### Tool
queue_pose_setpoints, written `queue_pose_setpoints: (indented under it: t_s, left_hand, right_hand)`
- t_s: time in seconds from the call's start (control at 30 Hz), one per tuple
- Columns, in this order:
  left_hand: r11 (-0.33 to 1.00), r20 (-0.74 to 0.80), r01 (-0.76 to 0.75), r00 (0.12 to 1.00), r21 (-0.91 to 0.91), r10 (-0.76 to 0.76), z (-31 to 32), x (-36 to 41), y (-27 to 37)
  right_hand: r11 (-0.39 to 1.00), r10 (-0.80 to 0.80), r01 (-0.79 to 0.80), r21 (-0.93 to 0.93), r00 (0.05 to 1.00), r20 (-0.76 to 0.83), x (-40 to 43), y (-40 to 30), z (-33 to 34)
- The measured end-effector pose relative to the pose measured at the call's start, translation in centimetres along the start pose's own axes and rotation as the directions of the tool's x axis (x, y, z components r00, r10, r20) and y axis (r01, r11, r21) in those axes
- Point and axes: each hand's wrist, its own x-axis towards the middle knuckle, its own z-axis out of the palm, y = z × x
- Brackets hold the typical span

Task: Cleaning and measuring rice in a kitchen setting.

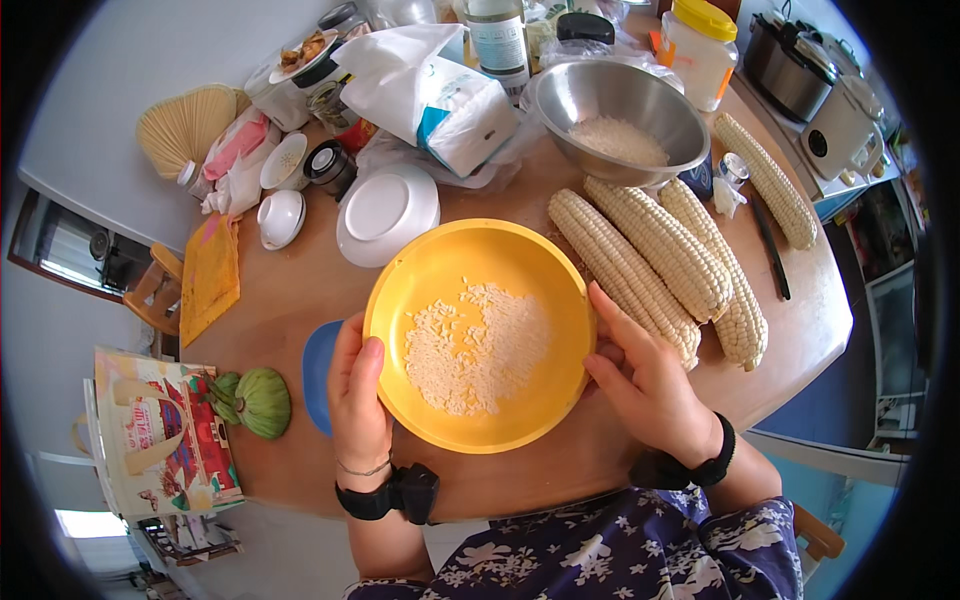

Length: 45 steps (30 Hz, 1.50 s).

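Observation:
A round yellow bowl (pixel 480 247) is held between both hands over the wooden table. White rice grains (pixel 487 349) lie across its bottom, thicker toward the right. My left hand (pixel 361 382) grips the bowl's left rim, thumb on top. On the right rim, my right hand (pixel 645 375) has its thumb and fingers against the edge. Part of a blue object (pixel 318 375) shows behind my left hand. Several white corn cobs (pixel 645 247) lie just right of the bowl. Behind them stands a steel mixing bowl (pixel 555 112) with more rice (pixel 619 141) in it.
White dishes (pixel 386 214) and a tissue pack (pixel 457 112) stand behind the yellow bowl. Another corn cob (pixel 765 180) and a dark, slim knife-like tool (pixel 770 247) lie at right. At left are a green squash-like vegetable (pixel 262 403), an orange cloth (pixel 210 277) and a printed bag (pixel 161 435).

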Motion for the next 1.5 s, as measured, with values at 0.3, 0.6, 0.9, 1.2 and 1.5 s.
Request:
queue_pose_setpoints:
  t_s: [0.3, 0.6, 0.9, 1.2, 1.5]
  left_hand:
    - [0.998, -0.041, -0.030, 0.999, 0.057, 0.032, -0.1, 0.1, -0.2]
    - [0.995, -0.040, -0.032, 0.999, 0.095, 0.035, -0.1, 0.3, -0.3]
    - [0.998, -0.069, -0.018, 0.997, 0.064, 0.022, 0.1, 0.5, -0.4]
    - [0.995, -0.116, -0.096, 0.989, -0.023, 0.093, 0.1, 0.4, -0.2]
    - [0.980, -0.205, -0.191, 0.962, -0.050, 0.177, -0.7, -0.2, -2.0]
  right_hand:
    - [1.000, 0.025, -0.025, 0.004, 0.998, 0.063, 0.5, -0.1, -0.1]
    - [0.997, 0.049, -0.053, 0.057, 0.995, 0.082, 0.5, -0.2, -0.3]
    - [0.951, 0.053, -0.069, 0.300, 0.997, 0.061, 0.5, -0.1, 0.1]
    - [0.911, 0.066, -0.121, 0.394, 0.986, 0.152, 0.4, -0.1, -0.7]
    - [0.920, 0.087, -0.164, 0.357, 0.971, 0.222, 0.2, -0.5, -1.2]
